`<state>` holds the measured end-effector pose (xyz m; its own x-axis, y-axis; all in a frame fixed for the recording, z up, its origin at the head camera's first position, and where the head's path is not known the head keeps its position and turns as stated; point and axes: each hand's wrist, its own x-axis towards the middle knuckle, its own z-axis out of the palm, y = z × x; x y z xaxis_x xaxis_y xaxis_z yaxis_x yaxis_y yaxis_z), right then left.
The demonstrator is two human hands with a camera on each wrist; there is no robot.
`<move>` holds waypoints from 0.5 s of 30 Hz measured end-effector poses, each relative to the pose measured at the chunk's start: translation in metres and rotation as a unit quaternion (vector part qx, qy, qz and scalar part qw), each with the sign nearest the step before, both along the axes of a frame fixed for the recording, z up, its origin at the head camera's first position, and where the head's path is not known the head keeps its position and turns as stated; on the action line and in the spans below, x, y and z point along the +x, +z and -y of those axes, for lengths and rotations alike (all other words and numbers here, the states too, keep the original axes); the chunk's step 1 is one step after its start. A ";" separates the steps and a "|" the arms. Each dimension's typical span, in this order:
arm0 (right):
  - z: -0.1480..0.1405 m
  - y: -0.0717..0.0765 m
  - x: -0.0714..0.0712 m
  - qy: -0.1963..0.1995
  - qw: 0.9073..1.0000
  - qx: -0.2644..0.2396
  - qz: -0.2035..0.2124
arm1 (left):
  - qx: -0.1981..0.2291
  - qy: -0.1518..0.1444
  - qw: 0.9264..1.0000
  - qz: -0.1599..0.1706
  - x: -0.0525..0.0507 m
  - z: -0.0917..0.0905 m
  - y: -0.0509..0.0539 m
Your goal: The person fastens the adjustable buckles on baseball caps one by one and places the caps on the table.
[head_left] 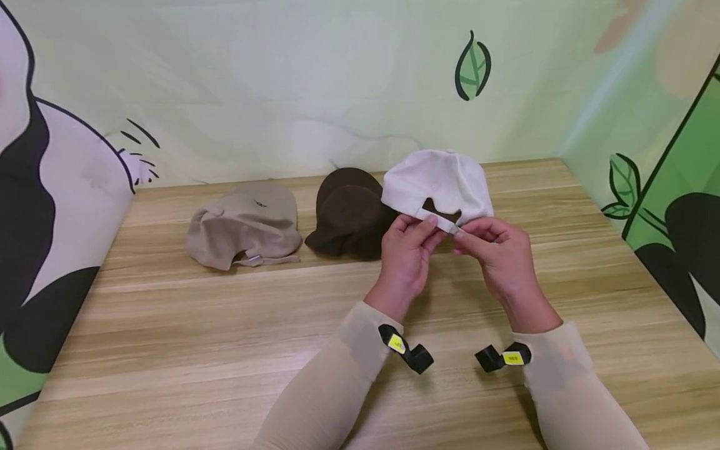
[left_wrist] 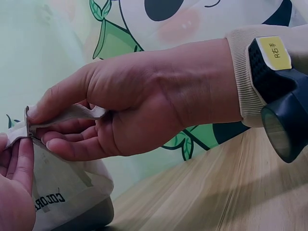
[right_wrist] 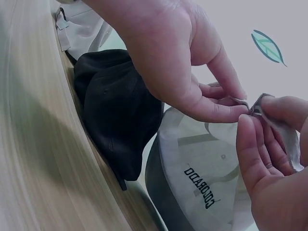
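A white baseball cap (head_left: 441, 178) is raised toward the back right of the table, its rear opening facing me. My left hand (head_left: 406, 257) pinches the cap's back strap (head_left: 439, 220) on the left side of the buckle. From the right, my right hand (head_left: 508, 262) grips the strap at the small metal buckle (head_left: 453, 229) between thumb and fingers. The strap's loose tail (left_wrist: 72, 114) runs across the right palm in the left wrist view. Dark lettering (right_wrist: 202, 187) shows through inside the cap in the right wrist view. The cap's brim is mostly hidden.
A dark brown cap (head_left: 349, 212) lies just left of the white one. Further left is a beige cap (head_left: 247, 222) with its strap toward me. Behind the wooden table (head_left: 225, 337) hangs a printed backdrop (head_left: 281, 81) with panda and leaf drawings.
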<state>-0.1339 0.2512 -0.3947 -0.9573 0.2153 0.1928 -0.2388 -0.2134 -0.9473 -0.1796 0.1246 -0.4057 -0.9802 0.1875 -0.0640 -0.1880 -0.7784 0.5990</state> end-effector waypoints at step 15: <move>0.001 0.001 0.002 -0.001 1.000 -0.021 -0.014 | -0.019 0.000 1.000 -0.020 0.000 0.000 -0.002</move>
<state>-0.1319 0.2500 -0.3934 -0.9512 0.2264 0.2095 -0.2651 -0.2525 -0.9306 -0.1797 0.1243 -0.4074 -0.9821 0.1856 -0.0317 -0.1632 -0.7555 0.6345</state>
